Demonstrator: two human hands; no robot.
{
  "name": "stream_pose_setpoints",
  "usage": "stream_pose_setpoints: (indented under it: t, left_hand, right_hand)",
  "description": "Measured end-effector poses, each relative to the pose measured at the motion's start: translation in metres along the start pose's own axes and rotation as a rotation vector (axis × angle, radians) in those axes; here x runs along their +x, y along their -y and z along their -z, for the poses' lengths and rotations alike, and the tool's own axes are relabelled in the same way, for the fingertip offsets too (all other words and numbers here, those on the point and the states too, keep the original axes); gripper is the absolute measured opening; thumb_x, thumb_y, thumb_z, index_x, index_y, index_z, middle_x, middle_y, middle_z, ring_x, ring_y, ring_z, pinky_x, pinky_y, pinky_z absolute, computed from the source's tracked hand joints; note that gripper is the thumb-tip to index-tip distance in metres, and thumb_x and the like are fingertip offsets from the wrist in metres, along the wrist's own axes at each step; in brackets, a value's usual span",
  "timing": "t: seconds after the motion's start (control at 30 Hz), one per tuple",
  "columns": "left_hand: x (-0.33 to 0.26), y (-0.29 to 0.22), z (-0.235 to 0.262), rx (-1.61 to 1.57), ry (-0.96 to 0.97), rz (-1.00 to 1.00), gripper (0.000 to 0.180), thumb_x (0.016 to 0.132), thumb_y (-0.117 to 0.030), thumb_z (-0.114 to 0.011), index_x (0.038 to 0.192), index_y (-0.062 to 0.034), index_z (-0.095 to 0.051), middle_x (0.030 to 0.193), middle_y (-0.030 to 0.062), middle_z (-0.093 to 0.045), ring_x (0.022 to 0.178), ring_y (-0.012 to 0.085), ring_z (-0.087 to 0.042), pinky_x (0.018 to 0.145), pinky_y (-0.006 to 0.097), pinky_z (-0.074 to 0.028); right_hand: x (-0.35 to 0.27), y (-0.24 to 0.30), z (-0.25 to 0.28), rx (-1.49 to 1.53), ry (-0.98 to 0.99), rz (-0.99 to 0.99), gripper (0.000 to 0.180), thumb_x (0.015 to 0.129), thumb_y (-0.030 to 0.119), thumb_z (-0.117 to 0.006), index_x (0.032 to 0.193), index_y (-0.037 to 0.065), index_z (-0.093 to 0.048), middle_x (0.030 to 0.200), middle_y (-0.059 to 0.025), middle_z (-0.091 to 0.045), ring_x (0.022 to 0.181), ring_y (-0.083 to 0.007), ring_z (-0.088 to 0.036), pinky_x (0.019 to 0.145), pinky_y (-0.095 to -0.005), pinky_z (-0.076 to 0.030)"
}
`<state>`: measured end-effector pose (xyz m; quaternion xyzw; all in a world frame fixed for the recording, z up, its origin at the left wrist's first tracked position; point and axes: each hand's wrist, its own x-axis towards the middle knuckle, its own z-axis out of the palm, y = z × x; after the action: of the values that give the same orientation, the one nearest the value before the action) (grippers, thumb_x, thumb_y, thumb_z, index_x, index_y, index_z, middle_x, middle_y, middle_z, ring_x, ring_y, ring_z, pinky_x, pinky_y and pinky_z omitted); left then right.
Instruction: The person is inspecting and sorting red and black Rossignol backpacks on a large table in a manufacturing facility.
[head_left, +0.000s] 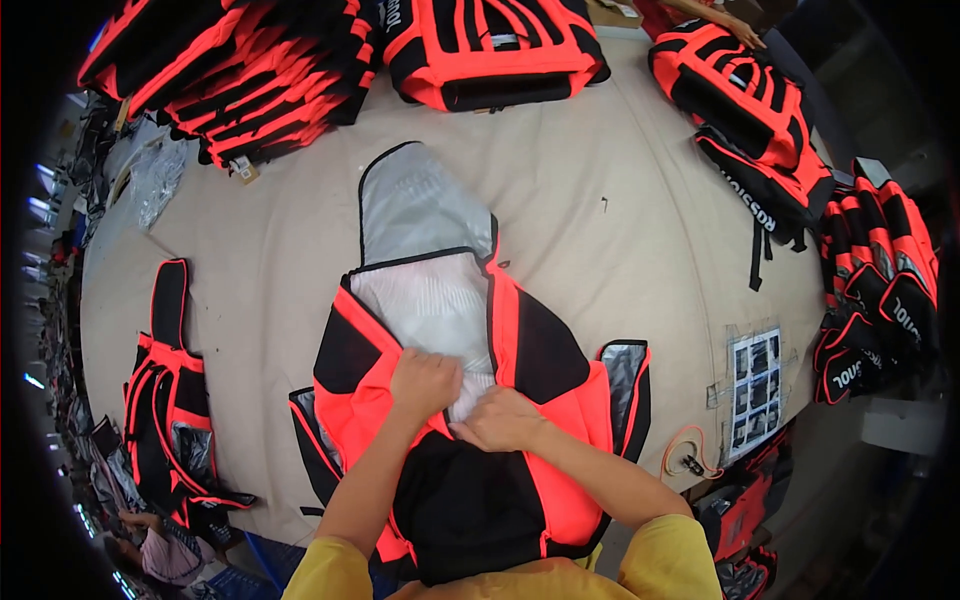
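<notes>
A bright orange-red and black backpack (545, 350) lies before me on the table, its near end against my body. Its top flap (415, 210) is folded back at the far end, grey lining up. In the long opening shows whitish, wrinkled translucent plastic (425, 300). My left hand (428, 382) is closed at the opening's left edge, knuckles up. Just right of it and a little nearer, my right hand (503, 420) is closed at the right edge, fingertips at the opening's near end. Both seem to grip the backpack there; the fingers' undersides are hidden.
Similar backpacks are stacked at far left (270, 85), far middle (500, 70) and far right (740, 110). A strapped panel piece (170, 420) lies left; clear plastic (158, 180) lies beyond it. A picture sheet (756, 385) is taped at right, near an orange cord (690, 450). Another person's hand (740, 28) touches the far-right backpack.
</notes>
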<state>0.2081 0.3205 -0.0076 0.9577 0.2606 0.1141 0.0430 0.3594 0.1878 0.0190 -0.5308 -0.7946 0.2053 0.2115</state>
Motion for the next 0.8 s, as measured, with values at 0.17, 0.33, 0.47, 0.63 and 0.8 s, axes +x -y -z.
stream_pose_setpoints:
  t: [0.17,0.33,0.47,0.63,0.8]
  left_hand:
    - [0.006,0.0,-0.014,-0.034,-0.06,0.025,0.028,0.09,-0.022,-0.07,0.064,-0.0145,-0.063,0.059,0.0055,-0.064,0.054,0.0258,-0.063,0.067,0.042,-0.043]
    - [0.006,0.004,-0.014,-0.093,-0.097,0.042,0.029,0.09,-0.022,-0.071,0.064,-0.0149,-0.062,0.059,0.0054,-0.063,0.053,0.025,-0.061,0.066,0.042,-0.042]
    - [0.004,0.003,-0.018,-0.103,-0.145,0.066,0.029,0.09,-0.022,-0.071,0.063,-0.0153,-0.063,0.059,0.0048,-0.063,0.054,0.0242,-0.062,0.067,0.041,-0.042]
    - [0.001,0.006,-0.009,-0.153,-0.176,0.057,0.031,0.089,-0.023,-0.072,0.062,-0.0148,-0.062,0.058,0.0044,-0.062,0.053,0.0241,-0.062,0.066,0.041,-0.041]
    - [-0.011,0.007,0.048,-0.218,-0.31,0.044,0.032,0.086,-0.022,-0.076,0.06,-0.015,-0.059,0.055,0.0035,-0.057,0.051,0.0233,-0.057,0.064,0.039,-0.04]
  right_hand:
    - [-0.008,-0.011,-0.013,0.057,-0.157,0.004,0.049,0.095,0.033,-0.068,0.054,0.007,-0.066,0.058,-0.0117,-0.065,0.06,-0.0311,-0.064,0.067,-0.0438,-0.051]
    - [-0.005,-0.015,-0.024,0.075,-0.221,0.056,0.041,0.091,0.03,-0.074,0.056,0.008,-0.066,0.058,-0.0085,-0.063,0.06,-0.0275,-0.062,0.065,-0.0419,-0.048]
    - [-0.005,-0.013,-0.022,0.049,-0.243,0.085,0.038,0.089,0.028,-0.077,0.057,0.01,-0.066,0.057,-0.0061,-0.06,0.06,-0.0245,-0.059,0.064,-0.0396,-0.045]
    - [0.003,-0.01,-0.011,-0.003,-0.21,0.122,0.036,0.088,0.028,-0.077,0.058,0.011,-0.066,0.057,-0.0048,-0.06,0.061,-0.0233,-0.06,0.065,-0.0385,-0.045]
    - [0.024,-0.01,0.035,-0.084,-0.201,0.065,0.035,0.084,0.019,-0.08,0.057,0.014,-0.06,0.057,-0.004,-0.057,0.06,-0.0246,-0.059,0.065,-0.0395,-0.045]
